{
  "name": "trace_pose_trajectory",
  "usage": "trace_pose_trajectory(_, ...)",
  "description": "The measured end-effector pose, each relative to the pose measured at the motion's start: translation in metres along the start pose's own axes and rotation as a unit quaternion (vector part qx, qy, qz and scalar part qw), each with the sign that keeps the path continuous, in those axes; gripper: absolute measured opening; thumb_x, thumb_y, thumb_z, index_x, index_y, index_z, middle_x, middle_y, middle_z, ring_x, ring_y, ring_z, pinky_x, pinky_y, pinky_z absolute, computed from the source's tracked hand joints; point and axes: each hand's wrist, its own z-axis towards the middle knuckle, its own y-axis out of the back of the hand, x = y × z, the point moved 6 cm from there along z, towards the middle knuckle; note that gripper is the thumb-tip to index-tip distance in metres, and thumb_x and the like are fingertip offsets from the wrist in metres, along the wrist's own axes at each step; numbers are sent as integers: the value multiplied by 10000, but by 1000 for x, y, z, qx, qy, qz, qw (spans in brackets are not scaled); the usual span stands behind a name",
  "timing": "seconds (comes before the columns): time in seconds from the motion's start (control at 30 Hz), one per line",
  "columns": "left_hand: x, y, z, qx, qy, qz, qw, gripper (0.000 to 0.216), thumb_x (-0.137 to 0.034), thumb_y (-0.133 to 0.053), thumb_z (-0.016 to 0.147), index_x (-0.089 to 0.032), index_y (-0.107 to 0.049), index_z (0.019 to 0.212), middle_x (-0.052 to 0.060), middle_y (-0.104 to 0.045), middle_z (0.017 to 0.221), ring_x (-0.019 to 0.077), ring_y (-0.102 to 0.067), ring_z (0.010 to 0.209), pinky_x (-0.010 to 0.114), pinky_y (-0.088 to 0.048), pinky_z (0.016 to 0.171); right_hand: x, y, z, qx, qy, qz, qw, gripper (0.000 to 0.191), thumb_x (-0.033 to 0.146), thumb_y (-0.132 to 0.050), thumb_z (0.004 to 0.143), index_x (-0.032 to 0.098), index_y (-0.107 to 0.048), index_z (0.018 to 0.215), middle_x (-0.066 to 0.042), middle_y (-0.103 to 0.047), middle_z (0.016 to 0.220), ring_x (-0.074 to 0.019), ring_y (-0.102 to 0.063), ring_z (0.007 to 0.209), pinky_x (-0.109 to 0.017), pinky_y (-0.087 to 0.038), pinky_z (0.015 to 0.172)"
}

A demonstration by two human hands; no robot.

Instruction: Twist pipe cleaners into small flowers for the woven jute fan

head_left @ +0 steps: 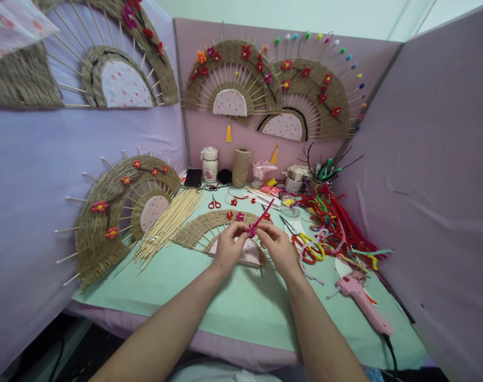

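Between my two hands is a magenta pipe cleaner [266, 210], its lower end bent into small loops and its straight tail pointing up to the right. My left hand [230, 244] pinches the looped end from the left. From the other side, the fingers of my right hand [278, 245] are closed on the same piece. Beneath both hands lies a twine-woven fan [201, 225] with thin sticks, a pale dotted half-circle centre and red and magenta flowers on its band. My hands hide part of it.
Bamboo sticks [170, 228] lie at left, beside a finished fan [106, 223]. Small red scissors [214, 202] are behind. Yellow-handled scissors [313, 246], a heap of pipe cleaners [345, 228] and a pink glue gun [363, 302] with a cord occupy the right. A twine spool [240, 168] stands at the back.
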Motion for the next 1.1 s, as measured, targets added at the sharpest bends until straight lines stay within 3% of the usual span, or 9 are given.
trace_pose_trajectory(0.17, -1, 0, -2, 1, -6, 46, 999, 75, -189, -588, 734, -187, -642, 786, 24, -631, 777, 151, -565, 752, 253, -419, 724, -8, -6, -1, 25, -37, 47, 998, 170, 323, -656, 676, 180, -635, 766, -3, -626, 729, -125, -524, 616, -240, -403, 562)
trace_pose_trajectory(0.3, 7, -2, 0, 1, 55, -17, 998, 73, -216, -627, 696, -170, -625, 753, 12, -623, 726, 144, -565, 705, 252, -431, 694, -18, -7, -1, 28, -80, 94, 992, 163, 310, -659, 658, 188, -619, 757, 27, -599, 667, -85, -440, 481, -222, -343, 468)
trace_pose_trajectory(0.47, 14, -3, 3, 5, 126, -74, 989, 132, -245, -664, 655, -152, -613, 732, 4, -612, 662, 129, -557, 647, 240, -427, 642, -18, -8, -1, 34, -85, 88, 992, 159, 304, -639, 670, 192, -617, 781, 23, -598, 694, -84, -434, 484, -214, -327, 455)
trace_pose_trajectory(0.6, 19, -4, 2, 12, 151, -90, 984, 169, -264, -678, 647, -144, -613, 746, 10, -617, 670, 124, -558, 642, 240, -426, 638, -16, -7, 0, 32, -63, 67, 995, 140, 289, -613, 691, 192, -623, 791, 17, -607, 721, -106, -491, 559, -226, -377, 528)
trace_pose_trajectory(0.77, 21, -3, 2, 4, 142, -104, 984, 183, -253, -689, 630, -155, -610, 763, -2, -603, 676, 119, -548, 648, 237, -424, 637, -10, -5, 1, 20, 19, -6, 1000, 116, 261, -566, 736, 196, -622, 814, -3, -621, 780, -157, -554, 739, -265, -421, 688)
trace_pose_trajectory(1.1, 21, -10, -3, 57, 215, -144, 964, 157, -238, -689, 610, -128, -635, 708, -11, -569, 589, 81, -467, 532, 214, -353, 547, -4, -5, 3, 56, 87, -75, 992, 112, 191, -466, 749, 202, -577, 738, -4, -569, 758, -170, -526, 772, -281, -401, 720)
